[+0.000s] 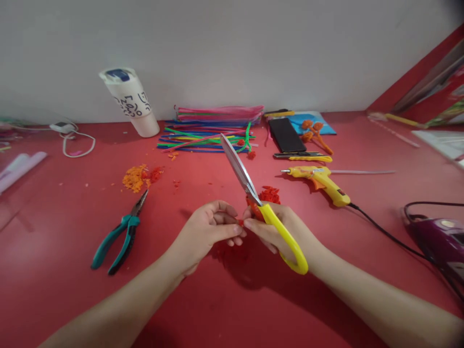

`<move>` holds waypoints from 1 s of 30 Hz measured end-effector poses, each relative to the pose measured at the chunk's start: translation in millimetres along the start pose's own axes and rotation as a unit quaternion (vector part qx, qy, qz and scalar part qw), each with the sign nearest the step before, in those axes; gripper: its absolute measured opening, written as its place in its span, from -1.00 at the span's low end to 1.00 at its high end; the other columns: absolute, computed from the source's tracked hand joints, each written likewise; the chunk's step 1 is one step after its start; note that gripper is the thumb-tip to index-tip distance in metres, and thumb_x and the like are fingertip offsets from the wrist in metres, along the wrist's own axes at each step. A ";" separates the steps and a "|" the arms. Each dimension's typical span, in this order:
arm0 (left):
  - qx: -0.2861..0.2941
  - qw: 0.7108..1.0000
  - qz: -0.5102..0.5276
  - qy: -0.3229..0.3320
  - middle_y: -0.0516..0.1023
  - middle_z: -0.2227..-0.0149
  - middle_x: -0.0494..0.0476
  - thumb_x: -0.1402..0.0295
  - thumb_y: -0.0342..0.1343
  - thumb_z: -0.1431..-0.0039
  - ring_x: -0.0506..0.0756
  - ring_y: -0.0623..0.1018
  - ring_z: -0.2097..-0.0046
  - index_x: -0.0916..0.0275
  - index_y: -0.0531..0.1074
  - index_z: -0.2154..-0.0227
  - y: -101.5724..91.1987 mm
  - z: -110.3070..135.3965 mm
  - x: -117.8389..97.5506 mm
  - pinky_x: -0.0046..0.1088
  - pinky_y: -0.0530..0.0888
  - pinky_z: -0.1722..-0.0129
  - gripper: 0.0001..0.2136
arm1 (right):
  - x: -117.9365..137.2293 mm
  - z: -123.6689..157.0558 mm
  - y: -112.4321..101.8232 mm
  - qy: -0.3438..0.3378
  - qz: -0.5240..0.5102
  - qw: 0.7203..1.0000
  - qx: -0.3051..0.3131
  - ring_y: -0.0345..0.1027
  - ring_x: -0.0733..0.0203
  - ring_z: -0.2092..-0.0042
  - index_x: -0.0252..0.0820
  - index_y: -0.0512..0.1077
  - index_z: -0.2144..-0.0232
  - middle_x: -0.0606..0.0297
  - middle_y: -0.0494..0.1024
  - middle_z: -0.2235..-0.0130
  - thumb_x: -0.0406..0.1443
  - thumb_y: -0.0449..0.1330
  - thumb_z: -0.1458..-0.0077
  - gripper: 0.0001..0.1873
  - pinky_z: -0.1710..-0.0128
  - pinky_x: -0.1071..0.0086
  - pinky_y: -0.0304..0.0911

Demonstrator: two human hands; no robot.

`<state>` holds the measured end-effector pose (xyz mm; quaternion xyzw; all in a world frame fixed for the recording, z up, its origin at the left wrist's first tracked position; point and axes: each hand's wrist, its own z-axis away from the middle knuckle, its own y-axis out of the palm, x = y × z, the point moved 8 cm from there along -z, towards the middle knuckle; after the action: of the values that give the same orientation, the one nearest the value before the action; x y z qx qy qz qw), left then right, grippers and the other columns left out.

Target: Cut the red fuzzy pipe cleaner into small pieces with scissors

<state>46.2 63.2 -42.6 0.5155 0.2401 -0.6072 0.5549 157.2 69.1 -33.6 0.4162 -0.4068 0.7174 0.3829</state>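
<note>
My left hand (210,227) is closed, its thumb and fingertips pinching a small red piece (240,222). The fingertips of my right hand (286,227) meet that piece from the other side. Scissors (284,237) with yellow handles hang on my right hand, their blades pointing up and away to the left and looking closed. Just beyond my right fingers lies a pile of cut red pieces (270,194). More red bits lie in the shadow below my hands, too dark to make out well.
Teal-handled pliers (126,234) lie at left, near orange fuzzy clippings (134,178). A white tumbler (134,104) stands by the wall beside bundled pipe cleaners (213,130). To the right are a black phone (287,135), orange pipe-cleaner flowers (314,130) and a yellow glue gun (322,181) with its cord.
</note>
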 end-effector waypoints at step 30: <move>-0.093 0.933 -0.321 0.135 0.45 0.51 0.00 0.40 0.08 0.07 -0.01 0.42 0.43 0.24 0.39 0.52 2.9 11.6 -27.0 -0.50 0.35 0.41 -0.96 | 9.0 3.7 -0.8 -0.016 0.051 0.998 -0.031 -0.02 0.46 0.70 -0.15 0.19 0.57 0.56 0.10 0.72 -0.31 0.04 0.11 -0.93 0.71 0.53 -0.09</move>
<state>40.7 63.9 -13.6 0.4338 0.5207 -0.6530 0.3381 155.7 68.0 -24.0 0.3943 -0.4562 0.7160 0.3519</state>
